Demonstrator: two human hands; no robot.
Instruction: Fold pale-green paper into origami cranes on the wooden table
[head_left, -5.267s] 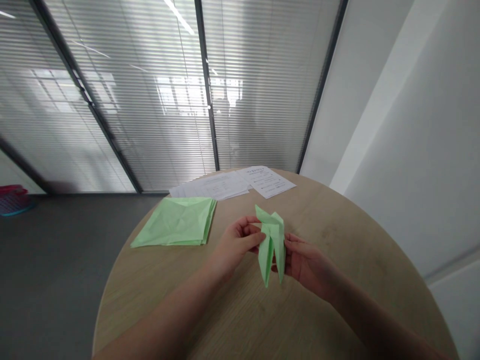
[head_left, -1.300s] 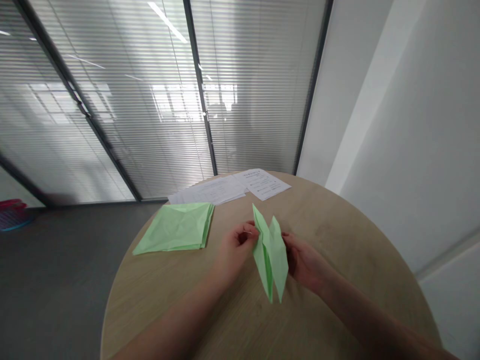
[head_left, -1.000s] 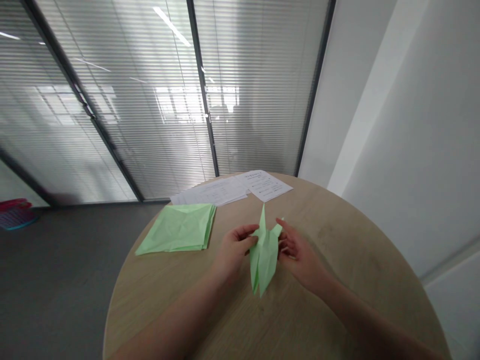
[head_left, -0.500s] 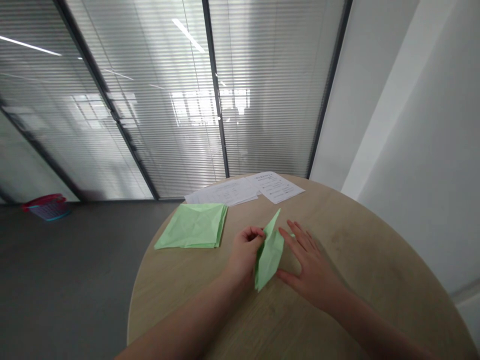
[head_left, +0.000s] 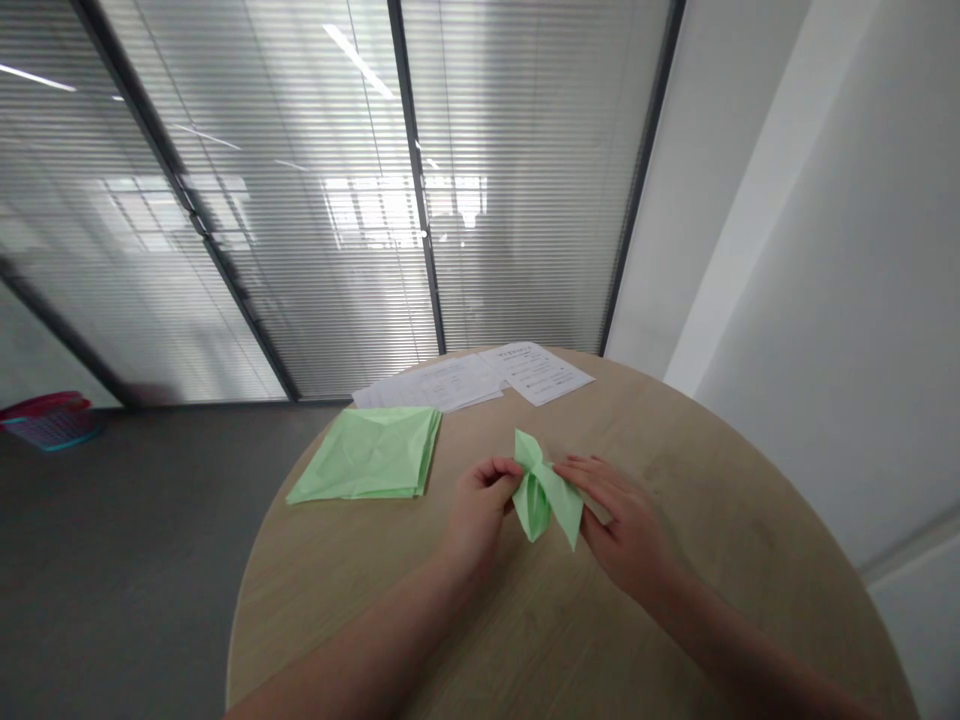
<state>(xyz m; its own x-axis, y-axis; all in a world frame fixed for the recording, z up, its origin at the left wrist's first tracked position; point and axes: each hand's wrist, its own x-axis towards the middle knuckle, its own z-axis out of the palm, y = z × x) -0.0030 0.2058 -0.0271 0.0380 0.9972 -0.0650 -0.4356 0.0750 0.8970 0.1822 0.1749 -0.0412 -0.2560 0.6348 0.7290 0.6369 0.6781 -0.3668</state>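
Observation:
A piece of folded light-green paper (head_left: pixel 534 500) is held up over the middle of the table, its pointed flaps spread apart and its pleats showing between them. My left hand (head_left: pixel 484 505) pinches its left side between thumb and fingers. On the other side, my right hand (head_left: pixel 622 520) grips the right flap, fingers close together along the upper edge and the thumb partly hidden behind the paper. To the left of my hands lies a flat stack of creased green paper sheets (head_left: pixel 371 455).
White printed sheets (head_left: pixel 536 372) lie overlapping at the far edge of the round wooden table (head_left: pixel 675 620). A red and blue basket (head_left: pixel 52 420) stands on the floor at far left. Glass panels with blinds (head_left: pixel 517 200) rise behind the table; a white wall (head_left: pixel 840 300) is at right.
The green paper has turned and its flaps have opened outward. My right hand, spread beside it before, has closed on its right flap. The view has shifted slightly right.

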